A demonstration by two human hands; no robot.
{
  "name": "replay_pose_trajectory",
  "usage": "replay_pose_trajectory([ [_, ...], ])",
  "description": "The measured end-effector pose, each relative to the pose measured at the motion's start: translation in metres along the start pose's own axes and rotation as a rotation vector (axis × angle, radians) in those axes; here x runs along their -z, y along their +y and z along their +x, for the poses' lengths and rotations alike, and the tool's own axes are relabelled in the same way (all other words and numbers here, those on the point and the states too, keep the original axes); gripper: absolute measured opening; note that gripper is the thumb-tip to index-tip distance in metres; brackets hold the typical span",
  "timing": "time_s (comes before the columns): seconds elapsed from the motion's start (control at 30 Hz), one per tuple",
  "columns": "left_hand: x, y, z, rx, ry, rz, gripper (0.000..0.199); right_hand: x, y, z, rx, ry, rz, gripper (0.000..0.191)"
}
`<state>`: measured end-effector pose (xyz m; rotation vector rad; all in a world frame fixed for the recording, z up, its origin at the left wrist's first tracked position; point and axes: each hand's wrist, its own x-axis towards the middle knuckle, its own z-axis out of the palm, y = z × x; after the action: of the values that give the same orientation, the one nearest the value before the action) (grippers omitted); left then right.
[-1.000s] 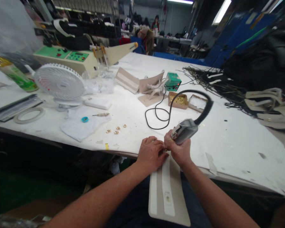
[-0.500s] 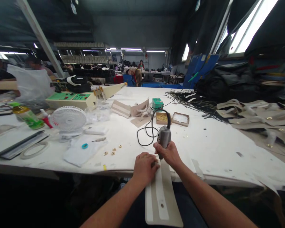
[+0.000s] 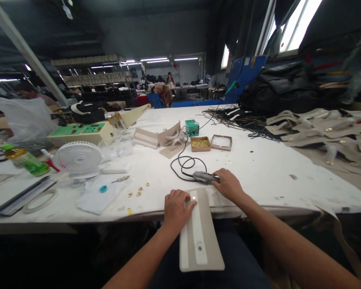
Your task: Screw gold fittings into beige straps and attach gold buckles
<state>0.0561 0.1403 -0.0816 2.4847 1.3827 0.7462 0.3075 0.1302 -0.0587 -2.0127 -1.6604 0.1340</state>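
Observation:
A beige panel (image 3: 209, 228) with a white strip down its middle lies partly on the table edge and reaches over my lap. Its near end has a small dark hole or stud, and a small shiny dot shows at the far end. My left hand (image 3: 177, 208) grips the panel's far left edge, thumb on the white strip beside the dot. To the right, my right hand (image 3: 228, 184) has its fingers closed around the tip end of a grey corded power tool (image 3: 203, 176), perhaps an electric screwdriver, lying sideways on the table.
Several gold fittings (image 3: 139, 194) lie left of my left hand. Beyond the black cord stand a box of small brass parts (image 3: 200, 149), a box with white contents (image 3: 222, 147) and a green box (image 3: 192, 127). A white fan (image 3: 78, 158) is at left; beige straps (image 3: 325, 128) pile up at right.
The power tool has gone from upright over the panel's far end to lying on the table farther up. My right hand moved right with it, uncovering the shiny dot. The view has shifted slightly.

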Motion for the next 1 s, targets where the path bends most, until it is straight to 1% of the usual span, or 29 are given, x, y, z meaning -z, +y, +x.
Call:
replay_pose_trajectory([
  [0.03,0.001,0.000,0.000,0.002,-0.002,0.003,0.013,0.002,0.001,-0.010,0.005,0.027,-0.006,0.022],
  [0.1,0.002,0.000,0.000,0.007,-0.007,0.004,0.012,0.000,-0.003,-0.040,-0.024,0.052,0.009,0.021],
  [0.13,0.003,0.000,-0.001,0.008,-0.011,0.005,0.011,-0.005,-0.007,-0.060,-0.051,0.041,0.035,0.023],
  [0.17,0.005,0.000,-0.002,0.008,-0.015,0.003,0.009,-0.011,-0.013,-0.080,-0.104,-0.006,0.112,0.025],
  [0.2,0.006,0.000,-0.004,0.007,-0.020,-0.004,0.008,-0.019,-0.019,-0.100,-0.160,-0.074,0.218,0.027],
  [0.27,0.009,0.001,-0.011,0.007,-0.027,-0.052,0.013,-0.036,-0.035,-0.134,-0.205,-0.169,0.542,0.026],
  [0.3,0.011,0.003,-0.016,0.013,-0.030,-0.100,0.019,-0.043,-0.044,-0.147,-0.215,-0.168,0.712,0.027],
  [0.33,0.014,0.004,-0.022,0.034,-0.033,-0.169,0.026,-0.049,-0.054,-0.156,-0.209,-0.139,0.839,0.028],
  [0.37,0.017,0.007,-0.029,0.070,-0.038,-0.261,0.034,-0.052,-0.064,-0.161,-0.183,-0.094,0.918,0.029],
  [0.4,0.021,0.010,-0.037,0.117,-0.046,-0.371,0.042,-0.052,-0.074,-0.164,-0.132,-0.045,0.940,0.028],
  [0.43,0.025,0.014,-0.044,0.172,-0.060,-0.496,0.049,-0.051,-0.085,-0.165,-0.057,-0.008,0.914,0.026],
  [0.5,0.033,0.021,-0.058,0.297,-0.087,-0.757,0.056,-0.043,-0.104,-0.167,0.118,0.001,0.772,0.025],
  [0.6,0.043,0.030,-0.073,0.522,-0.052,-1.054,0.057,-0.026,-0.126,-0.173,0.311,-0.118,0.555,0.030],
  [0.67,0.048,0.032,-0.078,0.671,-0.002,-1.189,0.057,-0.014,-0.132,-0.177,0.377,-0.198,0.535,0.030],
  [0.7,0.049,0.033,-0.079,0.716,0.016,-1.248,0.057,-0.009,-0.131,-0.177,0.391,-0.204,0.571,0.027],
  [0.73,0.051,0.034,-0.080,0.737,0.029,-1.305,0.056,-0.004,-0.129,-0.175,0.385,-0.177,0.615,0.024],
  [0.8,0.055,0.037,-0.081,0.738,0.040,-1.403,0.054,0.005,-0.121,-0.166,0.323,-0.041,0.674,0.022],
  [0.87,0.059,0.042,-0.081,0.727,0.020,-1.465,0.051,0.009,-0.111,-0.152,0.258,0.096,0.662,0.023],
  [0.9,0.061,0.045,-0.081,0.721,-0.002,-1.484,0.051,0.010,-0.106,-0.145,0.239,0.124,0.639,0.026],
  [0.93,0.063,0.049,-0.080,0.712,-0.026,-1.492,0.050,0.009,-0.102,-0.138,0.232,0.125,0.615,0.028],
  [1.0,0.065,0.054,-0.080,0.687,-0.060,-1.483,0.049,0.007,-0.097,-0.129,0.231,0.089,0.573,0.028],
])
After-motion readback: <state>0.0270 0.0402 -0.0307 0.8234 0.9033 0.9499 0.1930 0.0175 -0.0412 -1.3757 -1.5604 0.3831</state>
